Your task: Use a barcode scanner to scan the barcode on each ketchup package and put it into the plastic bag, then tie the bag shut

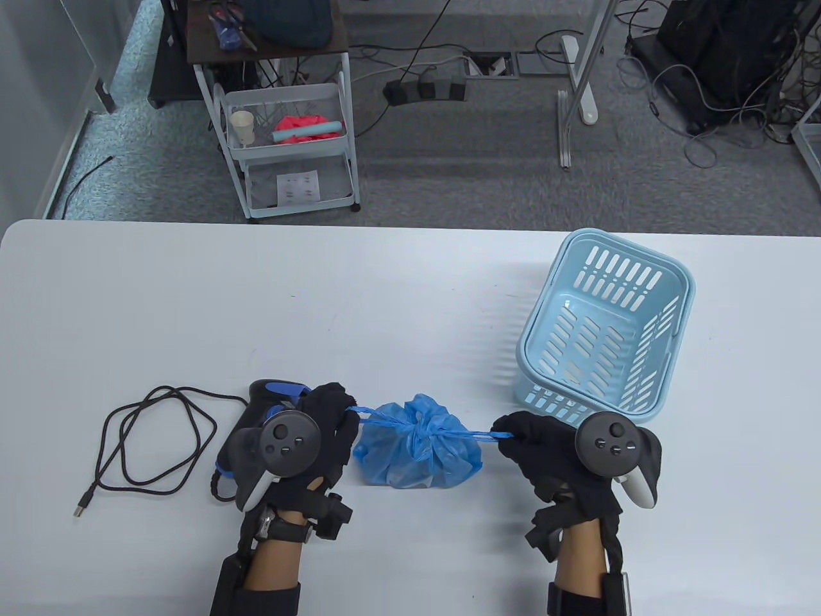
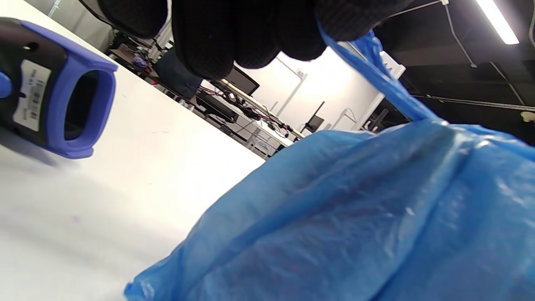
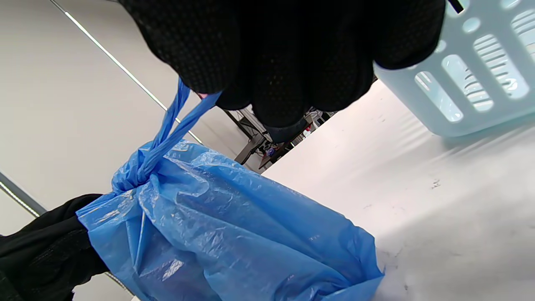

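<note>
My left hand [image 1: 321, 430] has its fingers [image 2: 234, 37] curled tight around one blue handle strip [image 1: 385, 420] of the plastic bag [image 1: 417, 452]; the wrist view shows the strip running from under the curled fingertips down to the bag's bunched top. My right hand [image 1: 545, 449] does the same on the opposite side: its fingers [image 3: 271, 62] are closed over the other handle strip [image 1: 481, 435], which leaves them as two twisted strands and meets the gathered neck of the bag. Both strips look taut and stretch in opposite directions from the knot area [image 1: 431, 434] at the bag's top.

The bag sits on the white table [image 1: 256, 301] directly between the two sets of fingers, bulging and closed at the top. I cannot see any ketchup packages; the plastic hides whatever is inside.

Just behind and beside my left fingers, on the far side from the bag, lies the barcode scanner [image 1: 269, 401], black with blue trim, resting on the table and partly hidden by the tracker on my left hand. Its window faces out in the left wrist view. Its black cable [image 1: 154, 443] loops on the table farther out to the left, ending in a plug [image 1: 81, 507].

Beyond my right fingers, near them but not touching, stands a light blue basket [image 1: 667, 321] with slotted walls.

Past the table's far edge, a white cart [image 1: 288, 141] stands on the grey floor.
</note>
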Demonstrator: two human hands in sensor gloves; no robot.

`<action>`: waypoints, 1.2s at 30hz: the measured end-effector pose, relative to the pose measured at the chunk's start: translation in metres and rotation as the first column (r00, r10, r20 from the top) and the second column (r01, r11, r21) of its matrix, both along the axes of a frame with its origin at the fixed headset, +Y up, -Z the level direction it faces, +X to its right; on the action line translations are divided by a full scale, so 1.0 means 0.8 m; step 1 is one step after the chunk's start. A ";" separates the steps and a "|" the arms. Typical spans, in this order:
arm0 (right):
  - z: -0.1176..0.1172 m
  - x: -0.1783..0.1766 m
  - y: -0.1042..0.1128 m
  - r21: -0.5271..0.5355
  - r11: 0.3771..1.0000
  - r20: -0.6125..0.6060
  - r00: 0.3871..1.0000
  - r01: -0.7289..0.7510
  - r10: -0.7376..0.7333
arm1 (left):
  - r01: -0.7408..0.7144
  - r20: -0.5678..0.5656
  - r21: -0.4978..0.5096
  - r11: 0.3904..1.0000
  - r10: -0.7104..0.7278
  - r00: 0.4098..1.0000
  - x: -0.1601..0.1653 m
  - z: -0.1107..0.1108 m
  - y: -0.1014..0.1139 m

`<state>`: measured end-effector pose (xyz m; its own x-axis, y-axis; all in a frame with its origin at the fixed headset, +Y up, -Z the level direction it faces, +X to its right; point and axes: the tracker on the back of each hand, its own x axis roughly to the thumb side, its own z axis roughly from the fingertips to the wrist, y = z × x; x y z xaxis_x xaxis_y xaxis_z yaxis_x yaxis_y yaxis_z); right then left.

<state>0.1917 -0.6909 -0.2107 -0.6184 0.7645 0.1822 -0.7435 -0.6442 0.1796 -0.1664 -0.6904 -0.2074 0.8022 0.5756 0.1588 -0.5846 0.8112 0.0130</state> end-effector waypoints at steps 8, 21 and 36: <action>0.001 -0.003 -0.001 -0.020 1.000 -0.004 1.000 -0.017 0.017 | 0.205 0.019 0.056 0.977 -0.206 0.978 0.004 0.029 0.017; 0.017 -0.009 0.004 -0.002 0.994 0.009 0.994 -0.108 0.108 | 0.552 0.099 -0.112 0.827 -0.543 0.834 0.021 0.060 -0.025; 0.074 0.004 0.017 0.240 0.855 0.207 0.885 -0.459 0.417 | 0.571 0.141 -0.206 0.795 -0.554 0.821 0.022 0.052 -0.062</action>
